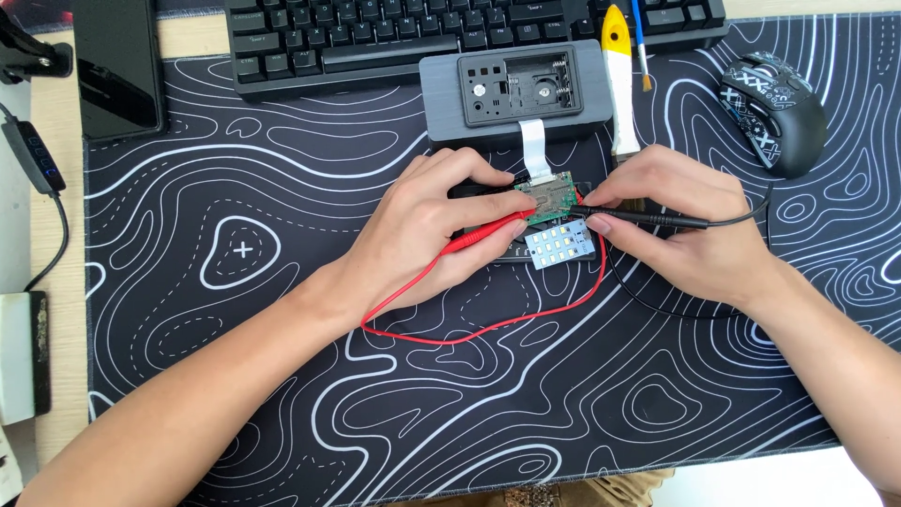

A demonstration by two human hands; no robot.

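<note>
Left hand (pixel 427 225): grip clamped on the red probe (pixel 483 232), tip on the green circuit board (pixel 547 199) just past the fingertips. Right hand (pixel 680 225): grip pinched on the black probe (pixel 648 219), tip meeting the same board from the opposite side. White LED panel (pixel 560 246) lies just below both grips. Grey casing (pixel 514 89) sits beyond them on the bench (pixel 282 394), joined by a white ribbon cable (pixel 535 148).

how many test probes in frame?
2. The red probe is in the left hand, the black probe in the right hand. Both tips meet the green board; none seem hidden.
</note>
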